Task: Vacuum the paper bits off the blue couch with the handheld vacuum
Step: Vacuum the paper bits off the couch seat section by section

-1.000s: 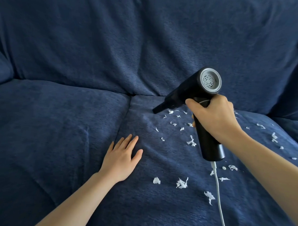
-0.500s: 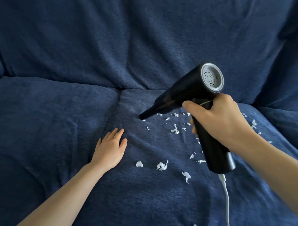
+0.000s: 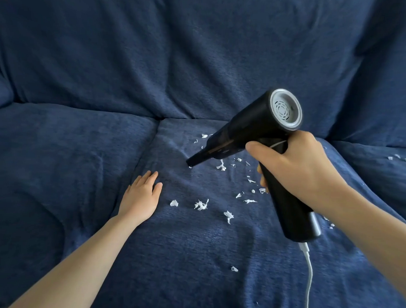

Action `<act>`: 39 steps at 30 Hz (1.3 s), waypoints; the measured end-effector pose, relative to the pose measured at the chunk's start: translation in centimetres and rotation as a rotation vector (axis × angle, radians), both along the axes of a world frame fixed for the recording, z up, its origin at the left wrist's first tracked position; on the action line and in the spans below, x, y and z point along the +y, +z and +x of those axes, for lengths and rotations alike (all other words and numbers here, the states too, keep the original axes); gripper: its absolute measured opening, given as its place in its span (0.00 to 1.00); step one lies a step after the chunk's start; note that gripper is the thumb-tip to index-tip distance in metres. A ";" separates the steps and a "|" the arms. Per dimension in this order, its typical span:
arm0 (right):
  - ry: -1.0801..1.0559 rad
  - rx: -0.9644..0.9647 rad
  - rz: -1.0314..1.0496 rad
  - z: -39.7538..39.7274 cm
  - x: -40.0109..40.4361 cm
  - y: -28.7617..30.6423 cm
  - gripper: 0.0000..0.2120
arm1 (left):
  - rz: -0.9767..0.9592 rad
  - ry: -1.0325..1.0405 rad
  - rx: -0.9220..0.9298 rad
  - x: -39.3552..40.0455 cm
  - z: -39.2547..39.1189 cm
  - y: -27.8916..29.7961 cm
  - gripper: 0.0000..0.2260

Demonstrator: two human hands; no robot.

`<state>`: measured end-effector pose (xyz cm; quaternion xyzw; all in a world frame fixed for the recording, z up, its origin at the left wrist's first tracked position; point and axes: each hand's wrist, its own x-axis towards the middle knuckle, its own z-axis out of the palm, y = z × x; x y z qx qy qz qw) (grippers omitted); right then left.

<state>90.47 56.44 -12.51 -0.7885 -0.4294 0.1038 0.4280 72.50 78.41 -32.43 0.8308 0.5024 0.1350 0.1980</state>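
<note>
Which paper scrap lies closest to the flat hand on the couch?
The small rounded scrap, just right of the left hand; the frillier scraps lie farther right.

You have a white cable (image 3: 310, 272) in view. Its plug sits below your grip, seated in the butt end of the handheld vacuum (image 3: 249, 125). From there the cord curves down toward you and runs out the bottom edge.
</note>
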 end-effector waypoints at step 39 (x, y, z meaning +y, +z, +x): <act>0.146 0.022 -0.011 -0.2 -8.5 0.3 0.15 | -0.016 0.050 0.189 -4.3 1.9 0.8 0.26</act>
